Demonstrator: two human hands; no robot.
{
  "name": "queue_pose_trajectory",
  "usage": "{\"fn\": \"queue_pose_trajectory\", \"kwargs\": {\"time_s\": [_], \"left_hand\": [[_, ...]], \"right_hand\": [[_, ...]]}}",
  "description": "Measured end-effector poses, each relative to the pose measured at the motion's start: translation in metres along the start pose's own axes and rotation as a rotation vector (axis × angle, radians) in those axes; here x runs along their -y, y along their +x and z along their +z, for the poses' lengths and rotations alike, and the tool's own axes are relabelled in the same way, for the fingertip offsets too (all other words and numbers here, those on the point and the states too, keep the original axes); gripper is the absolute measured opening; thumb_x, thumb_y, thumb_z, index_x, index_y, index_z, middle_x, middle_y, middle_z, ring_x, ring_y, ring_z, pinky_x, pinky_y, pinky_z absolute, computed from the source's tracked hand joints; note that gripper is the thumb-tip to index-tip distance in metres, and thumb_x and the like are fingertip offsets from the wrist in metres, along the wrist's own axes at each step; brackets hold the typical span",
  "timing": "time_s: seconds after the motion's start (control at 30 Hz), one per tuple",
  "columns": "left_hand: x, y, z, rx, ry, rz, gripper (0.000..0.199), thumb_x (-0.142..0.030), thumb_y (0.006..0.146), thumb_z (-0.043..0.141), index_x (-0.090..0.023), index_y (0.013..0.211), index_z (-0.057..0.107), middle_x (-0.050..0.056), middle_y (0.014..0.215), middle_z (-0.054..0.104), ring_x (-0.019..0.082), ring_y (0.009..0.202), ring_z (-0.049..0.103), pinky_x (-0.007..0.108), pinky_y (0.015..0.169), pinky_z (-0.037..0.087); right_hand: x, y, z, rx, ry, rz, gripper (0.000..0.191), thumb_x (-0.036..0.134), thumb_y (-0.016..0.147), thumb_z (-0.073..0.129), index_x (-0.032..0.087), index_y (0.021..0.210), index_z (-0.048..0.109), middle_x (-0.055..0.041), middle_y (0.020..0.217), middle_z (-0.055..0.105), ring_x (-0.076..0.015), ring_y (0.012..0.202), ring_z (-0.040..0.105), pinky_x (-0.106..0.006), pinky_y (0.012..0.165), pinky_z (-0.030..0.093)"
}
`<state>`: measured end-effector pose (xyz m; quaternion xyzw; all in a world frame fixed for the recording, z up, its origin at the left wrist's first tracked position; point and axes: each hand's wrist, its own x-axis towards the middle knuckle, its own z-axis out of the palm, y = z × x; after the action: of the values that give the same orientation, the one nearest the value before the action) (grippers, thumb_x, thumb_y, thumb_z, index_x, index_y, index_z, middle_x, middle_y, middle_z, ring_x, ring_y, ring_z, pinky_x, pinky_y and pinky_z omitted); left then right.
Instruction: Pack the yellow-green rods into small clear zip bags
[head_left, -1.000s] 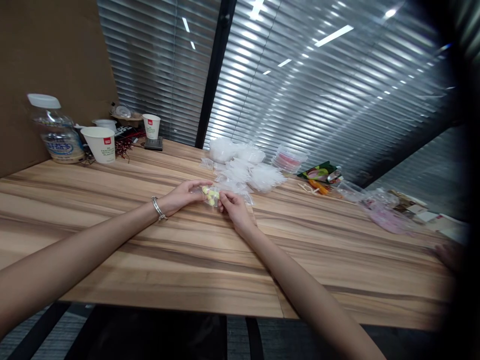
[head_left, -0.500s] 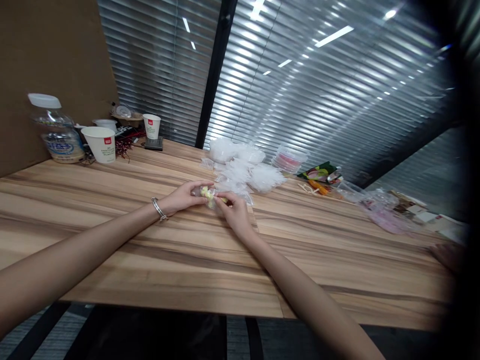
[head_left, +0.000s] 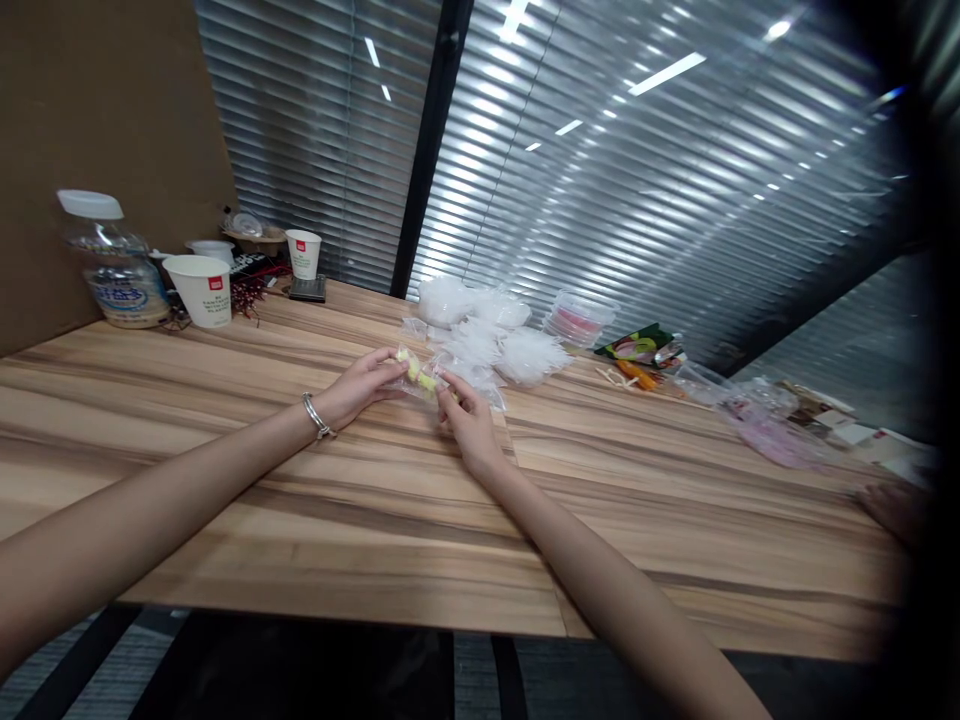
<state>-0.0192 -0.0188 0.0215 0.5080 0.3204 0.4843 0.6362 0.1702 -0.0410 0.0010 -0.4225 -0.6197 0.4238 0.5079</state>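
A small clear plastic bag with yellow pieces in it [head_left: 417,373] is held between my two hands above the wooden table [head_left: 360,560]. My left hand [head_left: 363,388], with a silver bracelet at the wrist, pinches the bag's left end. The fingers of my right hand [head_left: 466,415] are closed on its right end. Just behind my hands lies a pile of clear and white plastic bags [head_left: 480,340]; my right fingertips are close to its front edge.
At the left stand a lidded jar [head_left: 124,280] and paper cups [head_left: 201,292], [head_left: 303,255]. Behind the pile are stacked clear containers [head_left: 579,318]. To the right lie an orange object [head_left: 637,375] and pink plastic [head_left: 780,440]. Another person's hand [head_left: 892,508] rests at the right edge.
The small bag is now stretched more openly between my hands, and its yellow pieces lie in a slanting row. My fingers have shifted slightly on it.
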Motion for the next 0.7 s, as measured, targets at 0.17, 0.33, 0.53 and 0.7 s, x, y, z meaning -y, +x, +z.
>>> {"fn": "queue_pose_trajectory", "kwargs": {"time_s": [0.17, 0.33, 0.53, 0.7], "left_hand": [[0.0008, 0.0032, -0.0016, -0.028, -0.087, -0.015, 0.021, -0.027, 0.069, 0.072, -0.016, 0.082, 0.059, 0.000, 0.088, 0.065, 0.010, 0.084, 0.061, 0.020, 0.076, 0.050], [-0.0023, 0.0031, -0.0012, -0.005, -0.134, -0.008, 0.027, -0.023, 0.073, 0.067, -0.020, 0.099, 0.060, 0.002, 0.099, 0.066, 0.012, 0.091, 0.063, 0.025, 0.079, 0.055], [-0.0005, 0.0035, -0.0042, 0.004, -0.062, -0.034, 0.026, -0.027, 0.075, 0.066, -0.017, 0.098, 0.061, 0.005, 0.105, 0.065, 0.013, 0.090, 0.064, 0.023, 0.074, 0.057], [-0.0001, 0.0014, -0.0019, 0.043, 0.027, -0.062, 0.031, -0.032, 0.075, 0.067, -0.018, 0.101, 0.058, 0.006, 0.102, 0.065, 0.013, 0.082, 0.066, 0.026, 0.074, 0.059]], "right_hand": [[-0.0064, 0.0024, -0.0011, 0.043, 0.176, 0.066, 0.045, 0.043, 0.077, 0.061, 0.022, 0.117, 0.061, 0.0017, 0.062, 0.043, -0.0067, 0.053, 0.036, -0.019, 0.049, 0.028], [-0.0065, 0.0026, 0.0005, 0.044, 0.298, 0.077, 0.048, 0.040, 0.076, 0.063, 0.022, 0.120, 0.058, 0.0023, 0.066, 0.045, -0.0056, 0.055, 0.037, -0.020, 0.054, 0.033], [-0.0018, 0.0015, 0.0011, 0.100, 0.317, 0.086, 0.037, 0.040, 0.074, 0.066, 0.022, 0.105, 0.055, 0.0047, 0.060, 0.041, -0.0056, 0.051, 0.036, -0.019, 0.052, 0.031], [-0.0040, 0.0047, -0.0034, 0.071, 0.259, 0.134, 0.035, 0.044, 0.070, 0.068, 0.018, 0.090, 0.055, 0.0040, 0.059, 0.042, -0.0062, 0.051, 0.037, -0.019, 0.049, 0.028]]}}
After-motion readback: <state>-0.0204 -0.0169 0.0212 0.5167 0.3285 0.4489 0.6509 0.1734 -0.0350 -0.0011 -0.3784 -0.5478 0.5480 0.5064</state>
